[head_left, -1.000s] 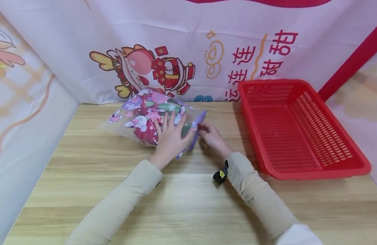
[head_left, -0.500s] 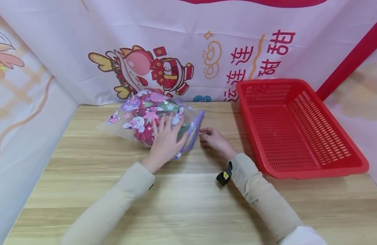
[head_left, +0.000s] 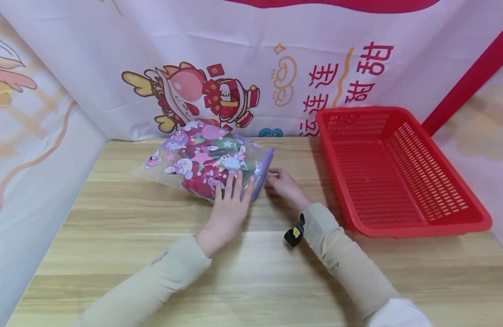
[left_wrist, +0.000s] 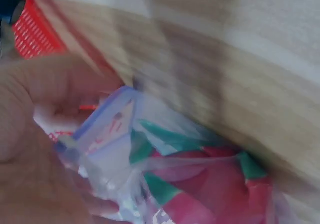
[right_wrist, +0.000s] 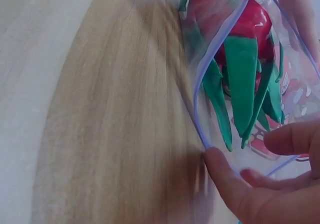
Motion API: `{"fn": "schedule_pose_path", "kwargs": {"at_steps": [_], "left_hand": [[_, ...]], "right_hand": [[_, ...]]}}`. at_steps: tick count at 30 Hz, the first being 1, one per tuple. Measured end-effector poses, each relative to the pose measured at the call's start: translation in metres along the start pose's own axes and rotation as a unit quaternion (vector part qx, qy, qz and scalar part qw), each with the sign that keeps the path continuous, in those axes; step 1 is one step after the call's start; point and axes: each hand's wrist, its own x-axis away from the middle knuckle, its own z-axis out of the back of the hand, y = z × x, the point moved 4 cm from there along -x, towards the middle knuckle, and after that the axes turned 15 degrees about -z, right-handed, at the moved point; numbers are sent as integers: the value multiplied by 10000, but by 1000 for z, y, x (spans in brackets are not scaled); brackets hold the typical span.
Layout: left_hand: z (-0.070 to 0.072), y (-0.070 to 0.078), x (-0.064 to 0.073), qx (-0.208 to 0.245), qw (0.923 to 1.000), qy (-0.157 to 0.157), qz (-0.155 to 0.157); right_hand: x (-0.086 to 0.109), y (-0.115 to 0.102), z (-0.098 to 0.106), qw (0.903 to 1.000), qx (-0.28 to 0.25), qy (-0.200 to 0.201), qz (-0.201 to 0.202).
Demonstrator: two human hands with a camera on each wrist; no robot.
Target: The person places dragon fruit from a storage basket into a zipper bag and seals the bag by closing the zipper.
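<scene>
A clear zip bag (head_left: 175, 165) with cartoon prints and a purple zip edge lies at the back of the table. Inside is a red dragon fruit (right_wrist: 255, 21) with green leaf tips, seen through the gaping mouth in the right wrist view. My left hand (head_left: 230, 211) rests its straight fingers on the bag's near side, by the zip end. The zip's slider (left_wrist: 65, 146) is close to that palm in the left wrist view. With curled fingers, my right hand (head_left: 285, 187) holds the bag's purple rim; its thumb (right_wrist: 290, 139) is across the opening.
A red plastic basket (head_left: 353, 218) with slotted walls stands right of my right forearm. Behind the wooden table (head_left: 251, 277) hangs a printed white cloth (head_left: 251, 50), and another cloth side closes off the left. A black strap (head_left: 294, 235) hangs at my right wrist.
My left hand has slid off the bag's middle toward its near edge, covering the zip end. My right hand stays by the rim. In the head view the mouth's gap looks narrower.
</scene>
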Motion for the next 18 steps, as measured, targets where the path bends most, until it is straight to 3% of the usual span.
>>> {"fn": "schedule_pose_path", "kwargs": {"at_steps": [3, 8, 14, 18], "left_hand": [[0, -2, 2, -426, 9988, 198, 120], [6, -5, 5, -507, 9976, 463, 40], [8, -11, 9, -162, 9993, 306, -112], [18, -21, 18, 103, 9990, 365, -215]], "right_hand": [[-3, -5, 1, 9992, 163, 327, 128], [-16, -14, 5, 9959, 239, 832, 276], [-26, -22, 4, 9969, -586, 273, 442], [-30, -25, 5, 9949, -652, 227, 739]]}}
